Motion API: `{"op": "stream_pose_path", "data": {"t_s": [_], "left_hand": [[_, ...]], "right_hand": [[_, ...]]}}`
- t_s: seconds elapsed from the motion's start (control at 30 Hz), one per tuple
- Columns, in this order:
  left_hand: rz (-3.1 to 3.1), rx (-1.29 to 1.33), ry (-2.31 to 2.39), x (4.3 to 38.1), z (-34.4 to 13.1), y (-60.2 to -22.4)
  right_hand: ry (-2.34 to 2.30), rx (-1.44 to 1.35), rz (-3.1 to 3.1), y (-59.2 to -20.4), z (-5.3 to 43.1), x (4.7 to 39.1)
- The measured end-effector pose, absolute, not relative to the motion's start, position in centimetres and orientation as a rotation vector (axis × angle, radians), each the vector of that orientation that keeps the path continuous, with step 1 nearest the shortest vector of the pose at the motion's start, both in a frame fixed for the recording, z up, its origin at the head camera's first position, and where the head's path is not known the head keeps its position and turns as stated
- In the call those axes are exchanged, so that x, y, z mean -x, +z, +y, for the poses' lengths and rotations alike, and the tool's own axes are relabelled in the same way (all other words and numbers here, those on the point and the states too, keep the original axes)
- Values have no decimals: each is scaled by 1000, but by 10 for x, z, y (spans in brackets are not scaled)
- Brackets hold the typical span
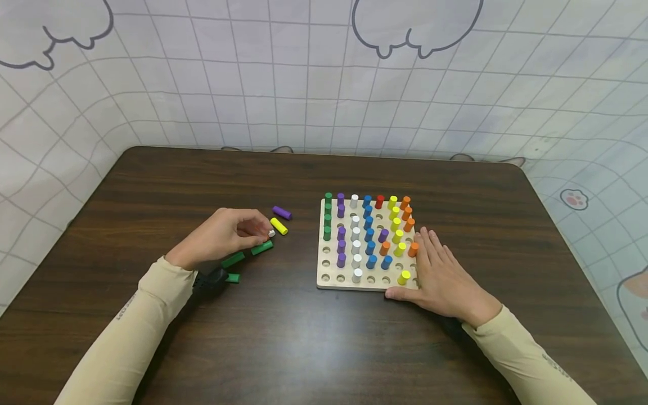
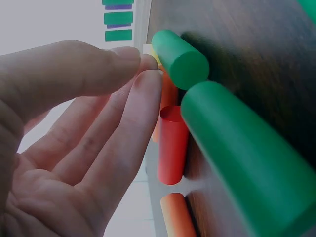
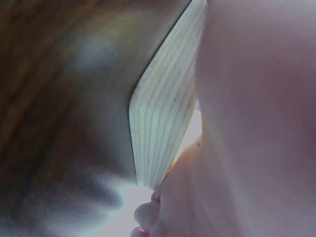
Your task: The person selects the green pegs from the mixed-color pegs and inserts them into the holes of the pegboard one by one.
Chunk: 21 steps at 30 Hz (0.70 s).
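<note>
My left hand (image 1: 226, 235) is over the loose pegs left of the board, thumb and fingertips together around a white peg (image 1: 271, 233). Only the end of that peg shows; the fingers hide the rest. Close by lie a yellow peg (image 1: 279, 226), a purple peg (image 1: 282, 212) and green pegs (image 1: 262, 248). My right hand (image 1: 445, 278) lies flat along the right edge of the wooden pegboard (image 1: 331, 284), fingers straight and thumb at the front corner. In the right wrist view the hand touches the board's layered edge (image 3: 163, 106).
Coloured pegs stand in columns on the board, with green ones (image 1: 327, 221) at its left and orange ones (image 1: 407, 214) at its right. Red (image 2: 173, 148) and orange pegs also show beyond the left hand in its wrist view. A patterned cloth (image 1: 304, 73) hangs behind the table (image 1: 283, 337).
</note>
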<state>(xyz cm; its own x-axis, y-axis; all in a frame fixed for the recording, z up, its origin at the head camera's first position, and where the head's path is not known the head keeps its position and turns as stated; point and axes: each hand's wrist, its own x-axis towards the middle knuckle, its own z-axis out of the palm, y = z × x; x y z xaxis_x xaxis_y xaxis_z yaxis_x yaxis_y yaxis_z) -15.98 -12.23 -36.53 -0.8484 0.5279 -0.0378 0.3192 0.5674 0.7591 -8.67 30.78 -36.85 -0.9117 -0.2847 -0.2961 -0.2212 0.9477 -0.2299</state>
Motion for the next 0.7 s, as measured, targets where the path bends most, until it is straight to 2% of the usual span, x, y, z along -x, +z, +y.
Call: {"op": "stream_pose_path", "data": {"t_s": [0.7], "left_hand": [[2524,-753,1057,158,-121,-365]], "right_hand": [[-286,369,2768,-367,307,86]]}}
